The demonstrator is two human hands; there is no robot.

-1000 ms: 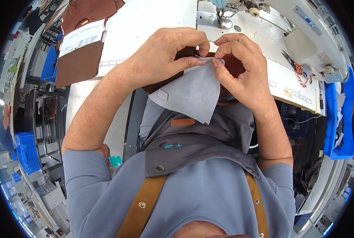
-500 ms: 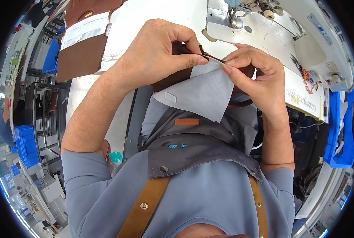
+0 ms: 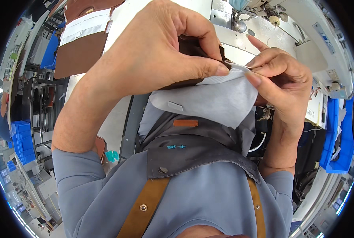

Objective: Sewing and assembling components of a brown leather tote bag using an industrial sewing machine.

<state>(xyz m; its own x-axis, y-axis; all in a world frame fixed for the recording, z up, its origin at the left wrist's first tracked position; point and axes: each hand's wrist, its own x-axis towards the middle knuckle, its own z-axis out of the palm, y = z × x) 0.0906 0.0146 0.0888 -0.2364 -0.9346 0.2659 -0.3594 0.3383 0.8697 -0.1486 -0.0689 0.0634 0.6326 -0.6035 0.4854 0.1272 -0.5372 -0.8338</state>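
Note:
Held up in front of my body, a dark brown piece (image 3: 187, 48) has a pale grey cloth layer (image 3: 212, 101) hanging below it, with a small pale tab on it. My left hand (image 3: 173, 55) pinches the piece's upper edge between thumb and bent forefinger. My right hand (image 3: 282, 79) is closed on the pale layer's upper edge just to the right, its little finger raised. Some red-brown material shows partly behind my right hand. The join between my fingertips is too small to make out.
A sewing machine (image 3: 315, 31) stands ahead on a white table (image 3: 129, 16). Brown pieces (image 3: 78, 57) with white strips lie at the left. Blue bins (image 3: 329, 150) hang at the right; more blue crates (image 3: 22, 141) stand at left. A person in blue (image 3: 2, 127) is at far left.
Both hands have moved rightward with the held pieces; my left hand is also higher and looks larger. The pale layer has shifted right, and my right hand's little finger is more extended.

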